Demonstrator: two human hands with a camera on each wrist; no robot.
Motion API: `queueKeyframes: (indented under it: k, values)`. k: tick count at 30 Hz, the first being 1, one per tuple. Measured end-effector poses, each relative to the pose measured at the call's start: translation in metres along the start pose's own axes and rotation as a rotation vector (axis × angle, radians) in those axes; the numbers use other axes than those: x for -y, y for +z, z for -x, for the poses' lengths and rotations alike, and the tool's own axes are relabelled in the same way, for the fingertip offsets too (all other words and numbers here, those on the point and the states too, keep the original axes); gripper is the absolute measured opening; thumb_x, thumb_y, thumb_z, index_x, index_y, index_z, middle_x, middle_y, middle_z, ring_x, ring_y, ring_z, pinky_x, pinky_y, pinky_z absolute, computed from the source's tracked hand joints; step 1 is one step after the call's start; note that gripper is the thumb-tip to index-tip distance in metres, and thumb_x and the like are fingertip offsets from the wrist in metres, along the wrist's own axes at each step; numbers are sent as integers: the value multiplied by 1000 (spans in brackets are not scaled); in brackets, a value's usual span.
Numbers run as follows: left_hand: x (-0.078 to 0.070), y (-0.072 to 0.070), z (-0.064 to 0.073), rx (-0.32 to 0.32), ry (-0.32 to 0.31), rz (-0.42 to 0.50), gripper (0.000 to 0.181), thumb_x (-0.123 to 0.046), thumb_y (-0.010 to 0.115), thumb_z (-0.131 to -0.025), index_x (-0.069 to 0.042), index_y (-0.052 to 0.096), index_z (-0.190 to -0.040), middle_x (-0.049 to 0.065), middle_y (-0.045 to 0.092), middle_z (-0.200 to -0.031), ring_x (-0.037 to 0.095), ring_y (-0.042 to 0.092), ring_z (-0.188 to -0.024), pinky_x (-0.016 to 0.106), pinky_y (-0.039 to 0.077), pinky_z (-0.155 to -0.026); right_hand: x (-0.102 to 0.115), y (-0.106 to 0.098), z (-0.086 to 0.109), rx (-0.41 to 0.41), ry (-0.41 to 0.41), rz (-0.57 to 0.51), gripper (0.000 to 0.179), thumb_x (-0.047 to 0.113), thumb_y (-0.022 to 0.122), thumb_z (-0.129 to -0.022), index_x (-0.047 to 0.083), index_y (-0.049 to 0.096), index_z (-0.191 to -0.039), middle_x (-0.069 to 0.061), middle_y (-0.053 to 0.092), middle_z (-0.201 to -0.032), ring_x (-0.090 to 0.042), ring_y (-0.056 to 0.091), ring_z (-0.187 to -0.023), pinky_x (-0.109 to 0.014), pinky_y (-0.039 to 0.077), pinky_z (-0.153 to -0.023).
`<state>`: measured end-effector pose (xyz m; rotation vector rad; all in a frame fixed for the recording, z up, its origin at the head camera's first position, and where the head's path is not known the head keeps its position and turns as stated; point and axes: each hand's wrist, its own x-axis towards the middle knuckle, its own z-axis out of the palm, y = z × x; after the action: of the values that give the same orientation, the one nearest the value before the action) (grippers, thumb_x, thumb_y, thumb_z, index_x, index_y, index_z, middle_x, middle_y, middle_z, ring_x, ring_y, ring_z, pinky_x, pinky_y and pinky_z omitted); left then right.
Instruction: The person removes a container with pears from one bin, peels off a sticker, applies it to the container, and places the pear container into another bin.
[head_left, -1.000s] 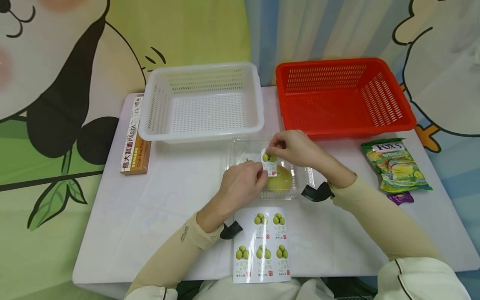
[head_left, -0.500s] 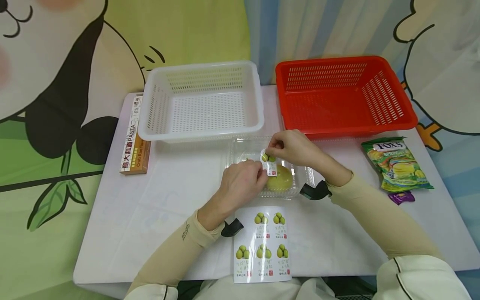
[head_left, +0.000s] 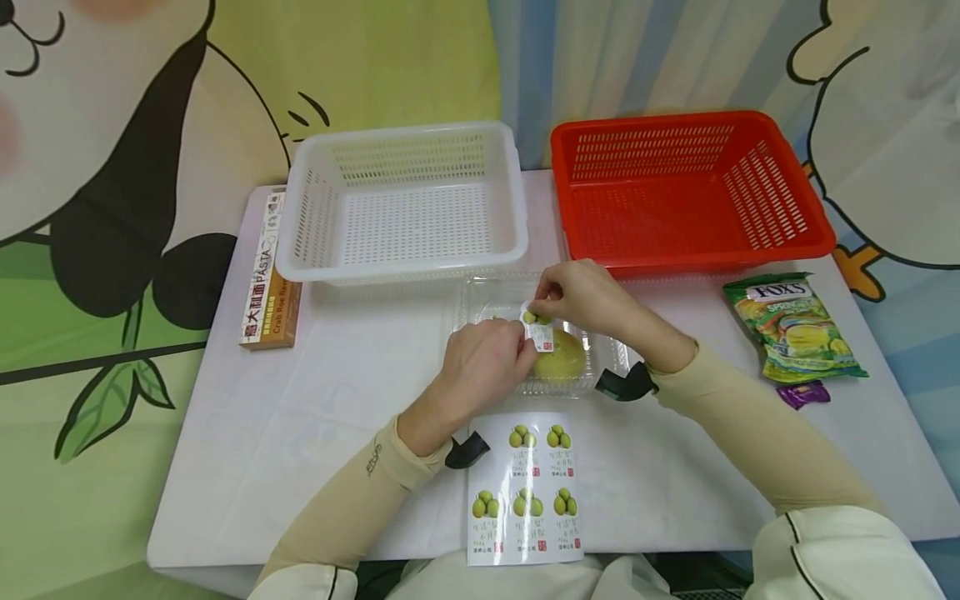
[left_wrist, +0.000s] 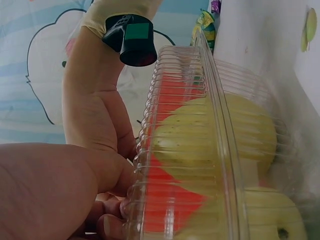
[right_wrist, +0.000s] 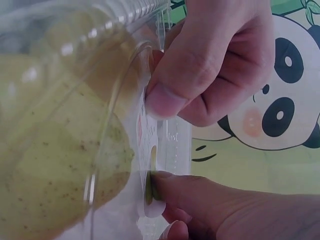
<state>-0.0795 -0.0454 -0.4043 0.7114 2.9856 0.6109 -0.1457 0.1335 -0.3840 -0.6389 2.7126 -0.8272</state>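
Observation:
A clear plastic clamshell box [head_left: 480, 293] with round, brown-specked yellow fruits [left_wrist: 190, 135] inside stands at the table's middle. On its lid is a small white label sticker [head_left: 542, 335], printed with green fruits and lettering. The right hand [head_left: 588, 298] pinches the sticker's far end, thumb over the fruit print. The left hand [head_left: 483, 360] has curled fingers, its thumb [right_wrist: 167, 102] and forefinger at the near, lettered end. In the right wrist view the sticker [right_wrist: 148, 135] lies close along the lid. A glossy sheet of matching stickers [head_left: 525, 533] lies by the near edge.
Behind the box stand a white basket [head_left: 405, 271] and a red basket [head_left: 697, 260]. A pasta box [head_left: 272, 312] is at the left. A green candy bag [head_left: 798, 333] and a small purple wrapped candy [head_left: 804, 395] lie at the right.
The right hand's wrist has shifted slightly left, and its fingertips sit a little lower over the sticker's fruit print. The left hand, box and sheet stay almost as they were.

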Motion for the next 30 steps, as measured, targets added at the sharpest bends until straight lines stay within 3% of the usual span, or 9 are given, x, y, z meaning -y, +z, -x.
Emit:
queueKeyframes:
  k: [17, 30]
  values:
    - [3, -2, -4, 10, 5, -8, 40, -25, 55, -96, -18, 47, -57, -5, 41, -51, 10, 40, -43, 27, 34, -36, 4, 0, -6, 33, 68, 32, 22, 26, 80, -83, 10, 67, -74, 0, 58, -63, -20, 50, -63, -31, 39, -54]
    - [8, -4, -5, 26, -10, -2, 36, -34, 61, -95, -17, 52, -65, -5, 46, -54, 11, 44, -47, 28, 35, -39, 3, -1, -9, 51, 145, 60, 29, 32, 81, -81, 10, 62, -76, -3, 58, -66, -22, 51, -66, -32, 39, -55]
